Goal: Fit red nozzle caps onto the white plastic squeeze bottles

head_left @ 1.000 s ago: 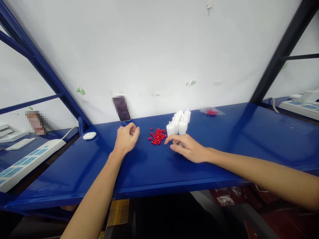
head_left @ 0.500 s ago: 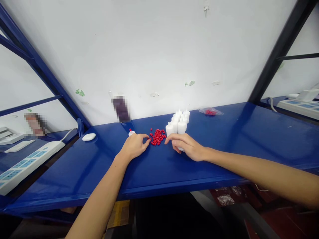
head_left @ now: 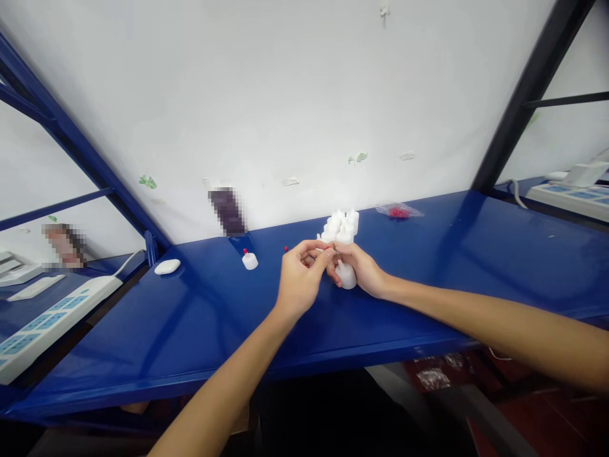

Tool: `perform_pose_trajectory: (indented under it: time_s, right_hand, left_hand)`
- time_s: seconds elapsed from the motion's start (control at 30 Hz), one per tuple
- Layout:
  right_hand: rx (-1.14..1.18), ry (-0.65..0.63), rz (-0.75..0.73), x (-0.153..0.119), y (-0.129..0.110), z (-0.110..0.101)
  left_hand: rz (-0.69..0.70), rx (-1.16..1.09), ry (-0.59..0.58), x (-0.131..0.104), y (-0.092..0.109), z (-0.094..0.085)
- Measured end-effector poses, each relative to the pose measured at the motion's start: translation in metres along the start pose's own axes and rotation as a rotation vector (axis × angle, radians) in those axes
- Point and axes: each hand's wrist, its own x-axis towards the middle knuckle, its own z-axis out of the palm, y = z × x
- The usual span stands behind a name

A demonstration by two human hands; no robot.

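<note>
My right hand point(head_left: 365, 270) is curled round a small white squeeze bottle point(head_left: 346, 277), which tilts with its spout toward my left hand. Thumb and fingers of my left hand point(head_left: 302, 271) pinch a small red cap, mostly hidden, and meet the right fingertips above the bottle. Bits of the red cap pile point(head_left: 307, 265) show behind my left fingers. A single loose red cap point(head_left: 286, 248) lies just beyond the left hand. Off to the left stands one white bottle with a red cap on it point(head_left: 250, 261). Several white bottles point(head_left: 343, 223) stand grouped behind my hands.
A clear bag of red caps point(head_left: 398, 212) lies at the back right of the blue table point(head_left: 428, 254). To the left are a white rounded object point(head_left: 167, 266) and a power strip point(head_left: 57, 317). A blurred dark panel point(head_left: 228, 211) leans on the wall.
My left hand has moved right from the edge of the red cap pile to meet the right hand. The capped bottle at left has come into full view. The right hand still holds its bottle.
</note>
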Motion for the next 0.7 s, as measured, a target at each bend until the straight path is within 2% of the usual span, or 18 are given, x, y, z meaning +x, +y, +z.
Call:
perform_pose_trajectory:
  time_s: [0.07, 0.17, 0.4, 0.7]
  right_hand:
    - [0.05, -0.012, -0.024, -0.001, -0.001, 0.002]
    - [0.131, -0.014, -0.032, -0.001, -0.003, 0.004]
    - [0.151, -0.045, -0.068, -0.003, -0.004, 0.003]
    - [0.124, -0.056, -0.064, -0.005, -0.004, -0.003]
  left_hand:
    - [-0.009, -0.085, -0.014, -0.004, -0.003, 0.012]
    - [-0.047, -0.138, -0.016, -0.008, -0.007, 0.019]
    - [-0.117, -0.18, -0.047, -0.014, -0.01, 0.02]
    - [-0.087, -0.14, -0.08, -0.017, -0.008, 0.02]
